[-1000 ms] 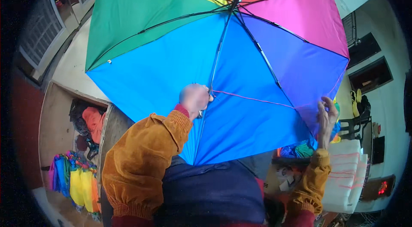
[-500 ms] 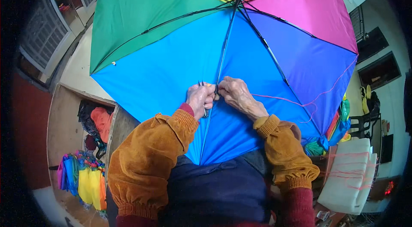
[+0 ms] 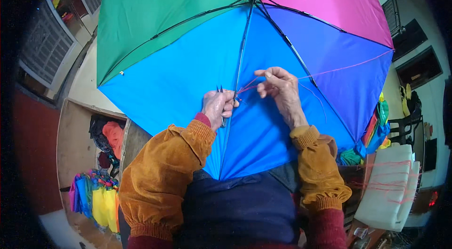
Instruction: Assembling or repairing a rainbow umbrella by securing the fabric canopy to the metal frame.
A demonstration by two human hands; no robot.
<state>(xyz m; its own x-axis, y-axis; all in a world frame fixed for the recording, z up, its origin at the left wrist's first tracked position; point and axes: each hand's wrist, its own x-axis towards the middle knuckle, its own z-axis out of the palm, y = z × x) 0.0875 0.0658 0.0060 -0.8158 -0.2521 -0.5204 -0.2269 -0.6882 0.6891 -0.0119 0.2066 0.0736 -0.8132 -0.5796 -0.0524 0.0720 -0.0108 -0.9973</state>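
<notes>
An opened rainbow umbrella [image 3: 174,75] lies with its black ribs and central shaft showing, its blue panels across my lap. My left hand [image 3: 216,107] is closed at a rib [image 3: 242,51] on the blue cloth. It also holds a small pair of scissors [image 3: 220,89], the two pointed tips sticking up past the fingers. To its right, my right hand [image 3: 282,92] is raised off the cloth, thumb and forefinger pinching pink thread [image 3: 343,68]. The thread runs from the rib by my left hand to my right one, and on toward the umbrella's right corner. Whether a needle is there, I cannot tell.
At the left stands a wooden box [image 3: 75,145] with dark and coral cloth inside. Folded colourful umbrellas [image 3: 101,202] hang at lower left. A white block wound with pink thread [image 3: 386,188] sits at lower right, near more bunched rainbow cloth [image 3: 376,129].
My right hand has moved away from the rib, up and to the right, drawing the pink thread out. My left hand keeps its hold. The umbrella has shifted slightly upward in view.
</notes>
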